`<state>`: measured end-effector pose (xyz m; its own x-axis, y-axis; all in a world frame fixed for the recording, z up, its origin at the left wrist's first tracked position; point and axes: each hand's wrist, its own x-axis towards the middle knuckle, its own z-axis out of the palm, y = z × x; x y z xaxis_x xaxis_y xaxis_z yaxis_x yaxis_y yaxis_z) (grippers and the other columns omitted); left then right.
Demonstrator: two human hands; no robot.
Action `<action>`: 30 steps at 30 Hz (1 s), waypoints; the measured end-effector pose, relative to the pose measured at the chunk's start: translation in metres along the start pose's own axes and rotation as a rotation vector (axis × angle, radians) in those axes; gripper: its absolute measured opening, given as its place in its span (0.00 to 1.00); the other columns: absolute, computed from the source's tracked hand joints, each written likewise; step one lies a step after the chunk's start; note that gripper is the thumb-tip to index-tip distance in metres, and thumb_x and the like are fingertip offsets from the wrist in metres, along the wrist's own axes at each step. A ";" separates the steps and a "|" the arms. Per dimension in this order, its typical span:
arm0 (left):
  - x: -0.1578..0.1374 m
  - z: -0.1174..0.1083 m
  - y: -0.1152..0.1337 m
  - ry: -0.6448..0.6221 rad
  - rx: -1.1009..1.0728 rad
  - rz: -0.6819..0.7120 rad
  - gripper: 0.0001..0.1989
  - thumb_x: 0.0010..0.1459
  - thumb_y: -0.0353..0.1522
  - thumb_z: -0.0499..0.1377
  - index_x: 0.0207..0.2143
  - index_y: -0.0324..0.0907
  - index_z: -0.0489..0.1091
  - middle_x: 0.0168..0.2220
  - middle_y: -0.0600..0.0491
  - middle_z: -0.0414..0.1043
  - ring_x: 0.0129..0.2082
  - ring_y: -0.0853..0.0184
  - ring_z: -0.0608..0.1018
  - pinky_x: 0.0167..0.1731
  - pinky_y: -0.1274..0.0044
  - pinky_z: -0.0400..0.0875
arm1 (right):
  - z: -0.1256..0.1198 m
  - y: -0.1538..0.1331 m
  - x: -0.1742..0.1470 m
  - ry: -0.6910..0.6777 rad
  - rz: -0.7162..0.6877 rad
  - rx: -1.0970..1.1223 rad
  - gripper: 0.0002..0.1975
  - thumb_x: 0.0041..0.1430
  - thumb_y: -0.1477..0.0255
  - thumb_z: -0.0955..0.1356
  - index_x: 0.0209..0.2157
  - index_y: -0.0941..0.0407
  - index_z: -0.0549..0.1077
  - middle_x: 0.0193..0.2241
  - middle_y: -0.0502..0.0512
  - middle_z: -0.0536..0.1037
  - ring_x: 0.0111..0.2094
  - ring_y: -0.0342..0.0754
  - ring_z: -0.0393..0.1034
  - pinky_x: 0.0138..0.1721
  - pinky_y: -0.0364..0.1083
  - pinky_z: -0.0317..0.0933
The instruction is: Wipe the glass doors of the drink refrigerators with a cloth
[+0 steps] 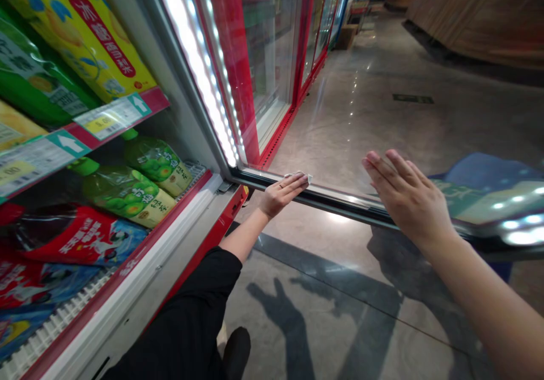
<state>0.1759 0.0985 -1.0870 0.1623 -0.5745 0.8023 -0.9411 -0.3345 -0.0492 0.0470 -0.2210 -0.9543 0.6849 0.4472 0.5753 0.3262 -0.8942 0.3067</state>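
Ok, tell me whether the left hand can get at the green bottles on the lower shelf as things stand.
Probably yes. The left hand rests with a white cloth on the open door's lower frame, and the green bottles lie exposed nearby with nothing between.

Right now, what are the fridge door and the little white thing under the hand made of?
The fridge door looks like clear glass in a dark frame: the floor shows through it and lights reflect on it. The white thing under the left hand looks like soft cloth or paper; too little shows to tell which.
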 end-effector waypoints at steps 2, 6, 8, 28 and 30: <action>0.013 -0.003 -0.001 -0.039 -0.010 0.112 0.26 0.76 0.20 0.57 0.72 0.40 0.68 0.67 0.48 0.78 0.74 0.65 0.71 0.75 0.70 0.72 | 0.002 0.001 0.000 0.014 -0.006 -0.001 0.46 0.77 0.81 0.65 0.83 0.43 0.37 0.74 0.55 0.71 0.75 0.55 0.66 0.74 0.56 0.66; 0.047 -0.008 -0.003 0.048 0.020 0.069 0.28 0.77 0.21 0.55 0.75 0.42 0.65 0.70 0.50 0.76 0.76 0.66 0.68 0.77 0.71 0.68 | -0.002 0.002 0.004 -0.016 -0.016 0.018 0.46 0.78 0.80 0.64 0.83 0.42 0.35 0.76 0.53 0.69 0.75 0.55 0.66 0.74 0.56 0.66; 0.057 -0.008 -0.004 0.136 0.055 -0.059 0.29 0.78 0.21 0.52 0.76 0.45 0.63 0.73 0.51 0.72 0.77 0.64 0.67 0.78 0.67 0.67 | -0.007 0.001 0.005 -0.051 0.002 0.051 0.47 0.78 0.79 0.63 0.82 0.39 0.32 0.77 0.51 0.65 0.75 0.55 0.65 0.75 0.56 0.65; 0.090 -0.017 0.001 0.118 0.055 0.137 0.29 0.77 0.21 0.56 0.76 0.42 0.63 0.70 0.48 0.76 0.75 0.64 0.70 0.77 0.70 0.69 | -0.013 0.009 -0.002 -0.047 -0.031 0.109 0.47 0.77 0.84 0.60 0.81 0.43 0.29 0.76 0.54 0.65 0.77 0.54 0.60 0.74 0.59 0.68; 0.078 -0.014 0.009 0.122 0.080 0.116 0.26 0.76 0.21 0.57 0.73 0.39 0.67 0.67 0.47 0.79 0.74 0.63 0.73 0.76 0.70 0.69 | -0.016 0.009 -0.001 -0.047 -0.047 0.100 0.47 0.77 0.84 0.60 0.81 0.45 0.27 0.76 0.55 0.64 0.77 0.54 0.59 0.74 0.58 0.68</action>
<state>0.1764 0.0612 -1.0164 0.0128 -0.5194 0.8544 -0.9242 -0.3323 -0.1882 0.0386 -0.2293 -0.9403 0.6961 0.4893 0.5254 0.4207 -0.8710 0.2537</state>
